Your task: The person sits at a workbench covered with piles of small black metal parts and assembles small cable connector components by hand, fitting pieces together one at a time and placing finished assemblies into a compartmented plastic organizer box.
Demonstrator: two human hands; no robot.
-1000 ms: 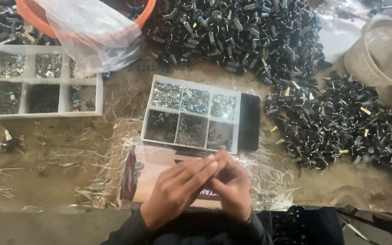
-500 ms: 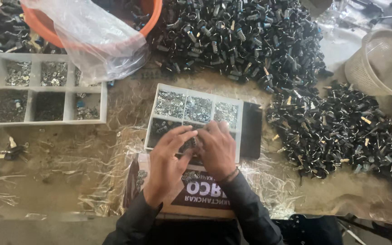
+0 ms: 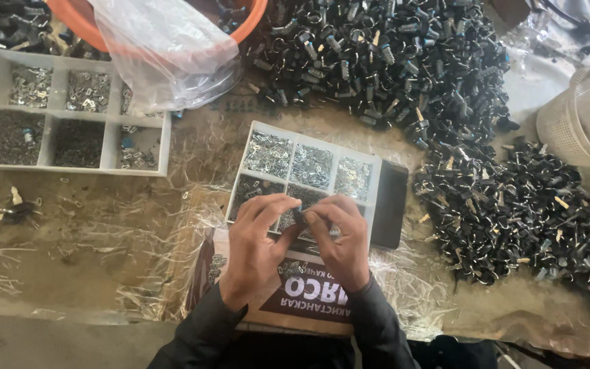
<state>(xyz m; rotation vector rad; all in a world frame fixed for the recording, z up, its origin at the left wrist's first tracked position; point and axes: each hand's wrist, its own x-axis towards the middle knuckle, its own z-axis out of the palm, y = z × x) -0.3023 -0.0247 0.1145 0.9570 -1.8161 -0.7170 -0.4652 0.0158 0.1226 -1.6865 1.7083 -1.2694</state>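
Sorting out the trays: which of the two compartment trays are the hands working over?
The middle tray, directly under both hands; the other tray sits far left, untouched.

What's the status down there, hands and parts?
Left hand and right hand pinch a small dark part together. Both over the near compartment tray. Nothing between hands and tray.

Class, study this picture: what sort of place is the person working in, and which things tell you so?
Probably a small-parts assembly bench in a workshop. Heaps of small black parts cover the table, white compartment trays hold sorted metal bits, and both hands, left hand and right hand, pinch a tiny piece together.
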